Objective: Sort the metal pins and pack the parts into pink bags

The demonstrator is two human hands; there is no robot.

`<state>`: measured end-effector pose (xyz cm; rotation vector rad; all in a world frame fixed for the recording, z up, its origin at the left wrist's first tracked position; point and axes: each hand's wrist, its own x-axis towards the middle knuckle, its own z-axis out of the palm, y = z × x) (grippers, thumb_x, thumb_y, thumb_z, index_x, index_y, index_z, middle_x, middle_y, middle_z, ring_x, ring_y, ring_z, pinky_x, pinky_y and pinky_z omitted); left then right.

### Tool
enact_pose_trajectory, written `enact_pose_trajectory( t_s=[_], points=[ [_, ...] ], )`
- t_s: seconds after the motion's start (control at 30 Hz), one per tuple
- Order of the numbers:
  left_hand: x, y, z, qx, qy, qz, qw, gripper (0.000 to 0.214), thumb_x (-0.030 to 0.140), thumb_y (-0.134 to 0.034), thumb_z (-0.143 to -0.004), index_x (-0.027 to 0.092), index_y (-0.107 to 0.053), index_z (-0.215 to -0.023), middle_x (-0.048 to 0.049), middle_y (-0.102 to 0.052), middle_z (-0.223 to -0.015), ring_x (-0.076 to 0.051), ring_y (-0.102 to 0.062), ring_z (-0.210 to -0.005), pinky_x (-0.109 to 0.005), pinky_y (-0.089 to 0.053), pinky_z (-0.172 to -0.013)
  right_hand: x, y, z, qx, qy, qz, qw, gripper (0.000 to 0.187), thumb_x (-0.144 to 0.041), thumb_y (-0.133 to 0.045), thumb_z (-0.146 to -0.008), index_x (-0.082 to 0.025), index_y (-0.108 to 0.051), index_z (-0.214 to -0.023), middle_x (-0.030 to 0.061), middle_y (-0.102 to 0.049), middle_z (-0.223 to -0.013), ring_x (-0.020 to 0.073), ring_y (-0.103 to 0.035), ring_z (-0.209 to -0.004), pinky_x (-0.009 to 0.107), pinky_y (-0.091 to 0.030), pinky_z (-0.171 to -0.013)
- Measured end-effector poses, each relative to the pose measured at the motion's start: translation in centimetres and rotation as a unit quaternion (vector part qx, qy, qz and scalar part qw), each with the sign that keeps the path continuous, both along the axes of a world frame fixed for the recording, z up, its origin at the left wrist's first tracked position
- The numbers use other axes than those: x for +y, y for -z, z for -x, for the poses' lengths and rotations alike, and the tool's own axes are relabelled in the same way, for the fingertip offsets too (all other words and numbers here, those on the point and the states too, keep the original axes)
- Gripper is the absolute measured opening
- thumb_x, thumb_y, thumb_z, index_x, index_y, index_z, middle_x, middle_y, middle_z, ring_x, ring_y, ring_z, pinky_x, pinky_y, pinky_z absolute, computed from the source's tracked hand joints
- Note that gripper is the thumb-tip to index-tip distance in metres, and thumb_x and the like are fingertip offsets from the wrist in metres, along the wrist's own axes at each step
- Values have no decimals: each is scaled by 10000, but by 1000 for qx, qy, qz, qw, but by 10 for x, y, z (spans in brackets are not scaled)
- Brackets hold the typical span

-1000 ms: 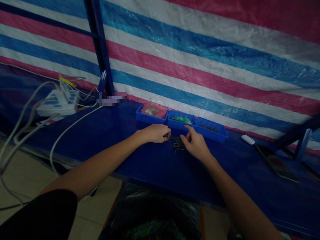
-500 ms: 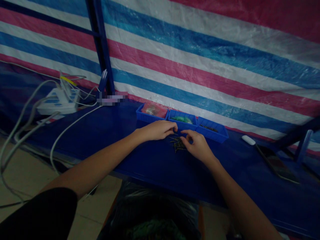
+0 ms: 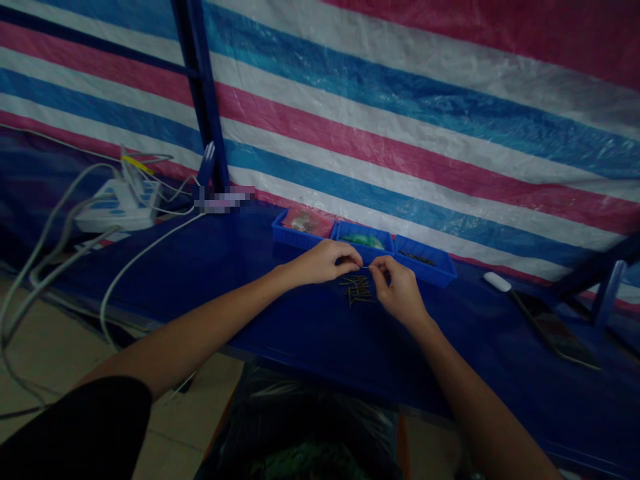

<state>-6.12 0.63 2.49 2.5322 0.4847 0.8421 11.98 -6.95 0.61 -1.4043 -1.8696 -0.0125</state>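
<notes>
Between my two hands stretches one thin screw (image 3: pixel 365 267), held level just above the tabletop. My left hand (image 3: pixel 327 261) pinches its left end with thumb and fingertips. At its right end, my right hand (image 3: pixel 397 285) grips it in the same way. Directly below lies a small loose pile of dark screws (image 3: pixel 358 291), too small to make out in detail. Behind the hands, a blue bin (image 3: pixel 429 270) contains more dark screws. To its left, another blue bin (image 3: pixel 367 251) has a green bag in it, and a third blue bin (image 3: pixel 300 238) holds a reddish bag.
A blue table (image 3: pixel 300 327) stands against a striped tarp (image 3: pixel 400 153). A white power strip (image 3: pixel 120 207) with looping cables lies on the left. On the right are a phone (image 3: pixel 553 327) and a small white case (image 3: pixel 497 281). A blue metal post (image 3: pixel 203 93) rises at the back.
My left thumb and fingers have closed, and my right hand's fingers have come together. The screw is now pinched between both hands, just above the pile.
</notes>
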Motion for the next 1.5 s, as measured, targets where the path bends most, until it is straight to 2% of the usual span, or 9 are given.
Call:
enact_pose_trajectory(
  t_s=[0.13, 0.37, 0.7, 0.8, 0.87, 1.0, 1.2, 1.33, 1.5],
  points=[
    [-1, 4, -4, -49, -9, 45, 998, 129, 178, -605, -779, 143, -661, -890, -32, -690, -813, -114, -614, -715, -250, -479, -677, -1, 0, 1, 22, 16, -7, 1000, 129, -253, -441, -864, -192, -551, -832, 6, -582, -638, 145, -544, -564, 245, -373, -549],
    [-4, 4, -7, -135, -38, 56, 989, 119, 209, -596, -786, 142, -671, -849, -40, -692, -815, -114, -610, -724, -256, -479, -686, -2, -1, 3, 46, -1, -50, 998, 123, -290, -491, -849, -185, -554, -850, -57, -451, -519, 116, -458, -476, 226, -347, -494],
    [-3, 12, -13, -185, -18, 189, 964, 125, 254, -637, -752, 136, -647, -794, -26, -676, -748, -106, -610, -679, -247, -486, -650, -3, -4, 6, 80, 30, -103, 991, 121, -259, -508, -828, -179, -598, -814, -63, -448, -491, 103, -438, -459, 231, -367, -506],
    [-3, 12, -13, -186, 4, 210, 960, 133, 241, -604, -782, 135, -612, -863, -28, -677, -743, -113, -630, -693, -243, -496, -647, -3, -4, 7, 105, 36, -100, 989, 113, -257, -516, -820, -179, -598, -810, -70, -433, -480, 97, -420, -449, 229, -357, -495],
    [-6, 12, -14, -178, 7, 194, 965, 183, 220, -578, -802, 134, -588, -963, -22, -675, -726, -116, -638, -690, -243, -501, -648, -2, -3, 7, 129, 35, -88, 987, 115, -261, -519, -814, -176, -596, -806, -76, -420, -471, 93, -402, -436, 229, -343, -481],
    [-12, 15, -17, -138, -41, 91, 985, 271, 188, -586, -796, 139, -590, -1062, -9, -679, -718, -110, -630, -654, -237, -494, -643, 1, -1, 7, 185, 24, -51, 981, 130, -287, -530, -798, -173, -590, -783, -90, -392, -448, 84, -361, -405, 233, -310, -460],
    [-13, 21, -20, -116, -101, 11, 988, 205, 146, -594, -779, 138, -666, -971, -29, -709, -748, -126, -652, -660, -243, -499, -638, 4, 2, 12, 232, 33, -16, 972, 156, -319, -559, -762, -171, -600, -788, -106, -344, -441, 79, -330, -407, 236, -290, -465],
    [-15, 17, -19, -137, -103, -37, 985, 151, 144, -590, -790, 160, -695, -897, -34, -718, -820, -134, -653, -720, -253, -496, -666, 5, 2, 14, 257, 42, -22, 965, 171, -324, -579, -754, -168, -594, -820, -112, -336, -451, 76, -327, -411, 233, -285, -464],
    [-17, 15, -18, -143, -100, -46, 984, 157, 145, -587, -790, 170, -696, -900, -29, -713, -812, -128, -640, -706, -247, -490, -651, 3, 1, 14, 251, 31, -40, 967, 133, -306, -575, -765, -177, -588, -792, -114, -324, -446, 71, -314, -404, 226, -275, -451]
  ],
)
